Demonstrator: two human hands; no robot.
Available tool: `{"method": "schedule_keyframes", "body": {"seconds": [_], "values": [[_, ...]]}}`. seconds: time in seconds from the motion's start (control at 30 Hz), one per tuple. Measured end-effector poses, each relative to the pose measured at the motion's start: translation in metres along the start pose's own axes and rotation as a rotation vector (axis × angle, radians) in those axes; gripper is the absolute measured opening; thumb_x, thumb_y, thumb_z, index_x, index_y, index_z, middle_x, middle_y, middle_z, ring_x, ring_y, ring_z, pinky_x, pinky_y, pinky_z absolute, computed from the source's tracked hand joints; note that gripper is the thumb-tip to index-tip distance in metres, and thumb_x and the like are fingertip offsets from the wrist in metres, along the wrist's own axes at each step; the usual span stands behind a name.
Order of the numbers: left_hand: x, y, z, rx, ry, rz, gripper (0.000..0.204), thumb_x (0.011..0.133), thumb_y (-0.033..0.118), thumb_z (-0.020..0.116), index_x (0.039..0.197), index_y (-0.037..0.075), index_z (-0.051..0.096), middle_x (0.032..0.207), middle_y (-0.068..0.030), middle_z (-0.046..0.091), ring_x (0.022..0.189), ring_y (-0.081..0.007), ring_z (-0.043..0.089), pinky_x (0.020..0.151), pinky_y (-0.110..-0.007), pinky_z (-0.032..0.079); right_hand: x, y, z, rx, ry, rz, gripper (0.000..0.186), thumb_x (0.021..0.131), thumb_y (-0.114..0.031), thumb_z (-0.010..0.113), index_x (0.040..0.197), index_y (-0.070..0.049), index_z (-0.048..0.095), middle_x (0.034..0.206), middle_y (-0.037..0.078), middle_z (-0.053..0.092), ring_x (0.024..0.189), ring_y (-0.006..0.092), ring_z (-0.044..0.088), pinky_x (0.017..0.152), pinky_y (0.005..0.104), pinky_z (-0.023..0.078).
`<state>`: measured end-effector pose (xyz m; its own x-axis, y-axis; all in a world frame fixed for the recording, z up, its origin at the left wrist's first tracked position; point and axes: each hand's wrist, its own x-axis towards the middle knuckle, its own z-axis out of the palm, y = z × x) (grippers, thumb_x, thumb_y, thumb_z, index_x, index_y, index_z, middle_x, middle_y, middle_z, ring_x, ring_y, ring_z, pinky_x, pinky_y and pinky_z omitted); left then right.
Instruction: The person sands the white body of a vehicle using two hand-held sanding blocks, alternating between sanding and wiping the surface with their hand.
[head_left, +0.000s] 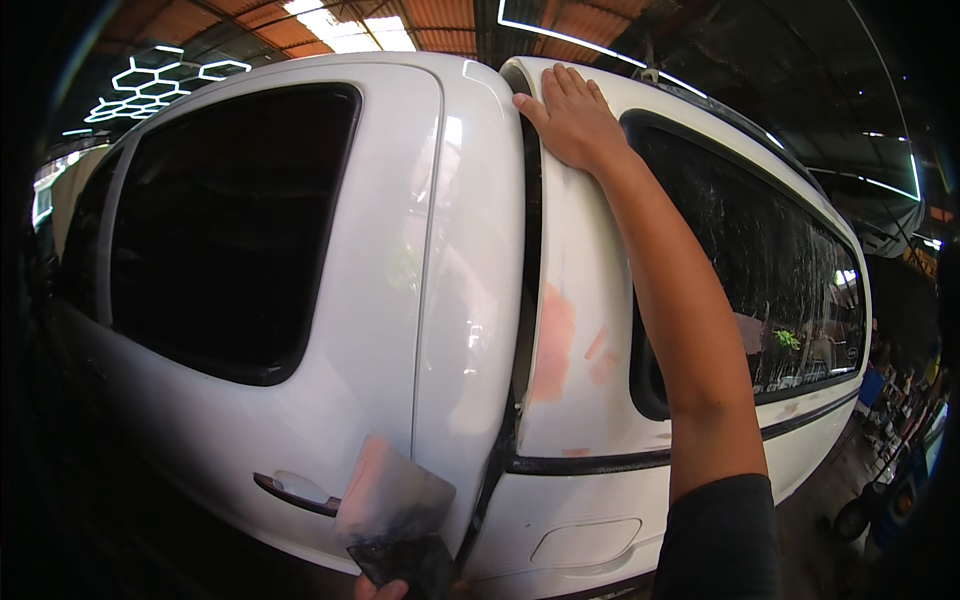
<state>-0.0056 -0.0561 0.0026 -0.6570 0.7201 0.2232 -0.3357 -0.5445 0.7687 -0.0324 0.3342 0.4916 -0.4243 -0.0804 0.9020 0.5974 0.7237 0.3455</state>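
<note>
My left hand (381, 588) shows only in part at the lower edge, its fingers closed on a putty spreader (395, 495). The spreader has a wide flat blade, smeared pale pink, and a dark lower part. It is in front of the white door, near the door handle (297, 493). My right hand (580, 115) is raised, palm down and fingers stretched out, on the upper front corner of the white rear canopy (585, 230). Below that hand, a pink filler patch (553, 345) runs along the canopy's front edge, with a smaller pink smear (602, 358) beside it.
A narrow dark gap (532, 230) separates the white cab (470, 250) from the canopy. A dark side window (750, 260) and black trim strip (590, 463) lie on the canopy. Below is a fuel flap (585, 541). Wheeled equipment (860, 515) stands at the right.
</note>
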Motion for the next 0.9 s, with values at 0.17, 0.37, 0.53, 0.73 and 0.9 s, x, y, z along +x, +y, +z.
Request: {"method": "schedule_keyframes", "body": {"seconds": [0.17, 0.37, 0.53, 0.73, 0.9], "values": [[-0.007, 0.016, 0.013, 0.058, 0.093, 0.028, 0.058, 0.090, 0.020, 0.056, 0.138, -0.009, 0.042, 0.132, -0.0193, 0.054, 0.119, -0.0310, 0.055, 0.104, -0.043, 0.041, 0.048, 0.009, 0.006, 0.035, -0.102, 0.054, 0.074, 0.099, -0.056, 0.030, 0.142, 0.003, 0.045, 0.151, 0.019, 0.041, 0.143, 0.0307, 0.033, 0.120, 0.0435, 0.020], [-0.010, 0.016, 0.026, 0.146, 0.114, 0.071, 0.059, 0.089, 0.021, 0.056, 0.138, -0.009, 0.043, 0.133, -0.0209, 0.053, 0.122, -0.0315, 0.053, 0.104, -0.043, 0.041, 0.067, 0.034, 0.000, 0.149, -0.225, 0.096, 0.074, 0.100, -0.056, 0.025, 0.142, 0.001, 0.046, 0.151, 0.017, 0.042, 0.142, 0.0274, 0.036, 0.119, 0.0418, 0.023], [-0.010, 0.012, 0.045, 0.111, 0.110, 0.143, 0.063, 0.088, 0.021, 0.057, 0.140, -0.009, 0.039, 0.135, -0.0205, 0.052, 0.123, -0.0304, 0.052, 0.105, -0.041, 0.040, 0.059, 0.090, 0.002, 0.103, -0.200, 0.106, 0.073, 0.101, -0.055, 0.022, 0.138, 0.001, 0.051, 0.144, 0.019, 0.050, 0.137, 0.0313, 0.042, 0.117, 0.0432, 0.027], [-0.013, 0.005, 0.054, 0.126, 0.143, 0.155, 0.063, 0.089, 0.020, 0.058, 0.141, -0.009, 0.038, 0.136, -0.0195, 0.052, 0.122, -0.0298, 0.053, 0.105, -0.040, 0.040, 0.025, 0.145, -0.043, 0.163, -0.272, 0.209, 0.072, 0.101, -0.054, 0.022, 0.129, 0.002, 0.059, 0.138, 0.022, 0.054, 0.133, 0.0349, 0.046, 0.113, 0.0469, 0.030], [-0.015, 0.003, 0.067, 0.145, 0.163, 0.134, 0.063, 0.089, 0.019, 0.058, 0.141, -0.009, 0.038, 0.136, -0.0194, 0.052, 0.122, -0.0298, 0.052, 0.105, -0.040, 0.040, 0.000, 0.204, -0.048, 0.102, -0.174, 0.240, 0.072, 0.101, -0.053, 0.024, 0.128, 0.005, 0.058, 0.139, 0.024, 0.053, 0.133, 0.0354, 0.046, 0.113, 0.0461, 0.030]]}}
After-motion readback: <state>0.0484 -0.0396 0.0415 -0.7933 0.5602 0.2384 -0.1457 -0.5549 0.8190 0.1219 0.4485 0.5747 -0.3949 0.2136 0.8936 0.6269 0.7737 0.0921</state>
